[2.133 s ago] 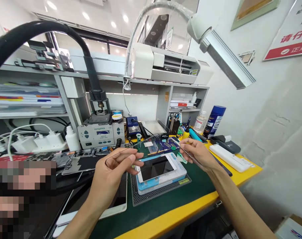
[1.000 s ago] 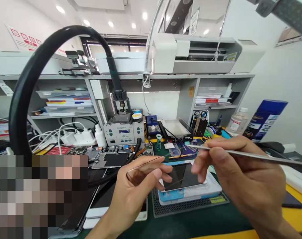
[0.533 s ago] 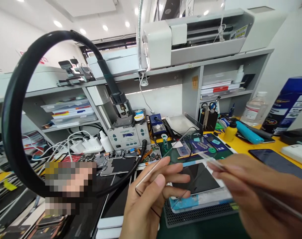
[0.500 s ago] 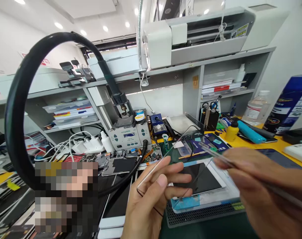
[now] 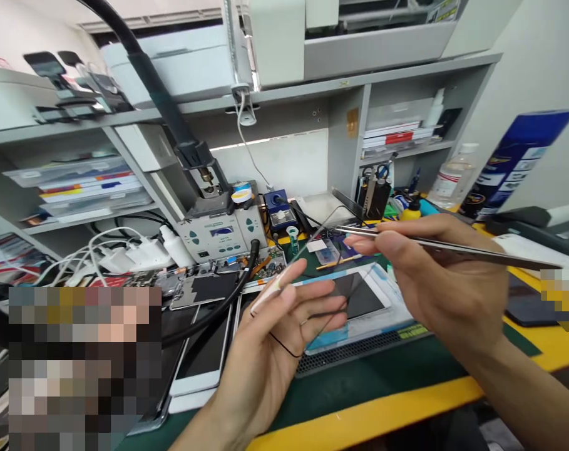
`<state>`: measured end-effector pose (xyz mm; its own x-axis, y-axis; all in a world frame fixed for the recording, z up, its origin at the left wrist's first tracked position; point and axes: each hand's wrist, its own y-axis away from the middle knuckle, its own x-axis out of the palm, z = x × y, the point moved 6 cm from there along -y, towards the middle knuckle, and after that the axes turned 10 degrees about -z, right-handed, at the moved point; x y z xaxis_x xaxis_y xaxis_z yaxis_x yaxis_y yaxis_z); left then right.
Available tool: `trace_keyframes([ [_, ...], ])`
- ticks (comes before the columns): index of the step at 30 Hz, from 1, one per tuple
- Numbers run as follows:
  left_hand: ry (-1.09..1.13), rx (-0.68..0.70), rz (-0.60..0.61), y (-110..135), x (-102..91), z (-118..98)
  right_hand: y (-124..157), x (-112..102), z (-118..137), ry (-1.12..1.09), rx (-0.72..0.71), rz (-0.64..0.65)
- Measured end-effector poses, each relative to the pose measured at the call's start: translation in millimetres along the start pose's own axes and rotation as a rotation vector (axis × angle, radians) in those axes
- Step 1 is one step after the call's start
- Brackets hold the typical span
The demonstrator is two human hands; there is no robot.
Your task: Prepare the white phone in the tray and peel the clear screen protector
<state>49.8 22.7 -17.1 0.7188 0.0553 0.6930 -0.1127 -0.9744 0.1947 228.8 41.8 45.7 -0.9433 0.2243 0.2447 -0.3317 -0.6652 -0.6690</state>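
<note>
My left hand [image 5: 277,332] is raised over the bench with thumb and fingers pinched on a thin black wire [image 5: 312,241] that loops up and away from it. My right hand [image 5: 441,279] grips long metal tweezers [image 5: 453,248], their tips pointing left near the wire's far end. Under both hands a white phone [image 5: 359,299] lies screen up in a blue-and-white fixture [image 5: 387,322] on a black grid mat [image 5: 354,351].
A grey hot-air station [image 5: 221,230] with a thick black hose [image 5: 153,88] stands behind. White chargers and cables [image 5: 119,254] lie left. Phone parts [image 5: 204,289] and white phones [image 5: 202,363] lie left of the mat. A blue spray can [image 5: 519,163] and clear bottle [image 5: 453,178] stand right. The yellow bench edge [image 5: 382,413] runs in front.
The view has tilted down and shifted. My right hand has lifted the tweezers higher, tips now near the wire's end. My left hand stays pinched on the wire.
</note>
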Motion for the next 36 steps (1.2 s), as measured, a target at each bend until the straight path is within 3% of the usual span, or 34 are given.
trace_keyframes([
  [11,0.013,-0.217,0.096,-5.2,3.0,3.0,-2.9,4.9,-7.8,0.017,0.087,0.034],
  [16,0.003,-0.276,0.101,-7.8,-5.1,4.9,-3.7,5.7,-5.0,0.028,0.108,0.064],
  [20,0.015,-0.322,0.194,-8.7,-4.8,6.5,-5.7,5.2,-3.5,-0.044,0.138,0.083],
  [27,0.039,-0.382,0.320,-7.7,1.3,6.6,-10.1,0.0,-9.3,-0.140,0.240,0.090],
  [36,0.046,-0.397,0.360,-6.1,3.0,8.0,-12.6,-0.5,-8.2,-0.173,0.263,0.089],
])
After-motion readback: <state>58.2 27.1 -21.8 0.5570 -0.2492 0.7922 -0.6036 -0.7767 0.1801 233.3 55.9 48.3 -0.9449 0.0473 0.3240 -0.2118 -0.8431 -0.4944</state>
